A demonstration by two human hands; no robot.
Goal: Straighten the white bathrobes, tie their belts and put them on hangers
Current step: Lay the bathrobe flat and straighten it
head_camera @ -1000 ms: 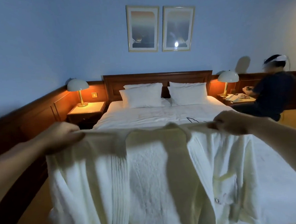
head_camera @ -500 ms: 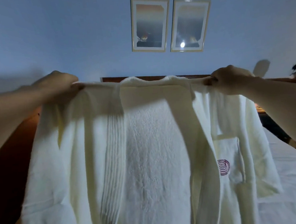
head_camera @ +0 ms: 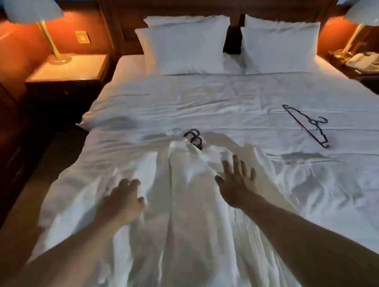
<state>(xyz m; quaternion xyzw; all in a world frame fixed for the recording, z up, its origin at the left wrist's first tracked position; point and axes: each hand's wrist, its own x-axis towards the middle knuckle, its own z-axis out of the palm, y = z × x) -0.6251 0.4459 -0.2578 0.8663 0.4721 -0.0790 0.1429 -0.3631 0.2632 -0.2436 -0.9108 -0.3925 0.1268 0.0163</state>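
While robe (head_camera: 188, 210) is lying spread on bed (head_camera: 203, 102), right hand (head_camera: 236, 181) is pressing flat, fingers splayed; left hand (head_camera: 123, 200) is resting loosely curled, holding nothing; hanger hooks (head_camera: 193, 138) poking at collar; spare hanger (head_camera: 307, 125) lying right.

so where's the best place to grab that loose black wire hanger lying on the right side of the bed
Probably the hook of the thin black wire hanger, near, coming from above with the right hand, which is nearer. The hanger lies flat on the white bed sheet, so its thin bars offer less to pinch, while the hook curls clear to one side.
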